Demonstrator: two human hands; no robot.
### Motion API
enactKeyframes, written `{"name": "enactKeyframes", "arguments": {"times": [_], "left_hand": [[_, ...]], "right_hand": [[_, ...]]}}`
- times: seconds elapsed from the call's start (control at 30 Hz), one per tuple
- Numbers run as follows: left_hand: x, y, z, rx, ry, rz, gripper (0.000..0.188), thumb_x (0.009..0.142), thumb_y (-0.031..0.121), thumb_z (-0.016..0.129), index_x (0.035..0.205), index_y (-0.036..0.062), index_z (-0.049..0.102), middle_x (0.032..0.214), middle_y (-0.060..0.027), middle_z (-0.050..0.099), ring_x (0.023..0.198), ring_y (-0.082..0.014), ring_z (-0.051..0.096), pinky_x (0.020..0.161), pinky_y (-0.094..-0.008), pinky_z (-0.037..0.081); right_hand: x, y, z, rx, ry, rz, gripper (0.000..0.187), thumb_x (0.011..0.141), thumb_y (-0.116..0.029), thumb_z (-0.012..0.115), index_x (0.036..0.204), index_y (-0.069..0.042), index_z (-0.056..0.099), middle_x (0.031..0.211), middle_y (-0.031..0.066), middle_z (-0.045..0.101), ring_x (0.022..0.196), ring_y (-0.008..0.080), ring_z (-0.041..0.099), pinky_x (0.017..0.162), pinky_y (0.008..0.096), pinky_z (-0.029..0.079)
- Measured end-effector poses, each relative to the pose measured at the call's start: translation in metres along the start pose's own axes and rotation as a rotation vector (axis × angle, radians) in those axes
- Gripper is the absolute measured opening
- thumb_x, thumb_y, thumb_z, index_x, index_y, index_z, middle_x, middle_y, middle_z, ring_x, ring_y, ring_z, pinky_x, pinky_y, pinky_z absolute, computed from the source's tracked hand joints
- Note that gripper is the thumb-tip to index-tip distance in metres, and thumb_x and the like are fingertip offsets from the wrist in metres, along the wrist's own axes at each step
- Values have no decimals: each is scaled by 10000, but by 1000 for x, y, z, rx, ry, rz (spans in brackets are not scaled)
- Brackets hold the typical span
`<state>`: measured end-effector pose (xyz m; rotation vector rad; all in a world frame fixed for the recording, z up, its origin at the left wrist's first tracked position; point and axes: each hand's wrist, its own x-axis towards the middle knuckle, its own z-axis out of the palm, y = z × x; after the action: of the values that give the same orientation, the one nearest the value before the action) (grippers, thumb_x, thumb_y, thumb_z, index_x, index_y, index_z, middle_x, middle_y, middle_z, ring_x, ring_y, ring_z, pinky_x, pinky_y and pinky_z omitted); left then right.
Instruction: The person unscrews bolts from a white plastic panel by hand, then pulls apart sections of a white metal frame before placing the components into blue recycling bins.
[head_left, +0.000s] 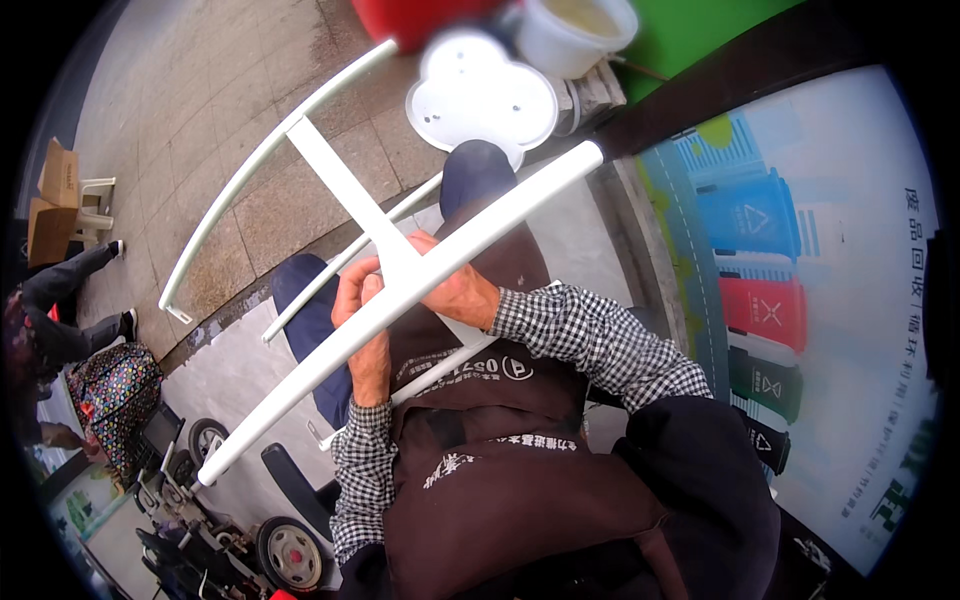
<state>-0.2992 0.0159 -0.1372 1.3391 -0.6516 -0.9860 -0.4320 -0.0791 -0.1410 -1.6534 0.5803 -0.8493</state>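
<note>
A white metal frame [348, 190] of curved tubes and a flat crossbar lies over my lap. My left hand [353, 290] is behind the long near tube, close to the crossbar's joint, with its fingers curled in a pinch. What those fingertips hold is too small or hidden to make out. My right hand [466, 298] is on the other side of the same joint, its fingers closed against the crossbar and partly covered by the tube. Below both hands, a brown apron [520, 500] with white print covers my lap.
A white lobed stool top [480, 95] and a white bucket [575, 35] stand ahead. A wall panel picturing bins [755, 220] rises close on the right. At left are a person's legs [70, 310], a cardboard box [55, 205] and a wheeled device [290, 553].
</note>
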Motion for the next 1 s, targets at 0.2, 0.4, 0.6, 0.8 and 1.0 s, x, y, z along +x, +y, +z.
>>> {"name": "enactKeyframes", "arguments": {"times": [0.2,0.4,0.6,0.8,1.0], "left_hand": [[8,15,-1,348,83,164,208,1035,183,644,1146,9,666,943,-3,606,817,-75,543,746,-246,475],[19,11,-7,351,133,216,258,1009,149,648,1205,-18,646,1060,-72,608,952,-154,606,850,-289,516],[52,2,-8,246,103,139,465,1042,335,612,1312,-44,612,1240,-155,650,1071,-209,641,937,-359,518],[78,4,1,-6,-146,-67,428,1075,375,562,1211,-26,625,1031,-113,720,881,-155,693,791,-306,577],[82,0,9,3,-139,-38,357,1096,325,520,1077,-3,660,875,-77,724,724,-107,654,653,-257,531]], "right_hand": [[-3,1,-11,109,-50,71,298,934,-134,699,1188,11,641,1047,105,661,960,201,670,850,339,544],[-5,15,-8,-237,-85,-173,311,875,-53,691,1170,29,637,1059,118,650,959,196,663,825,340,555],[-3,4,-10,252,-88,282,311,886,-76,684,1178,21,638,1002,93,685,904,166,683,836,323,559],[-3,17,-9,259,-111,313,308,900,-113,683,1175,19,640,959,75,691,865,153,685,821,306,551],[-1,18,-19,-64,-33,137,252,897,-137,743,1106,-7,690,1019,125,693,984,257,679,849,361,545]]}}
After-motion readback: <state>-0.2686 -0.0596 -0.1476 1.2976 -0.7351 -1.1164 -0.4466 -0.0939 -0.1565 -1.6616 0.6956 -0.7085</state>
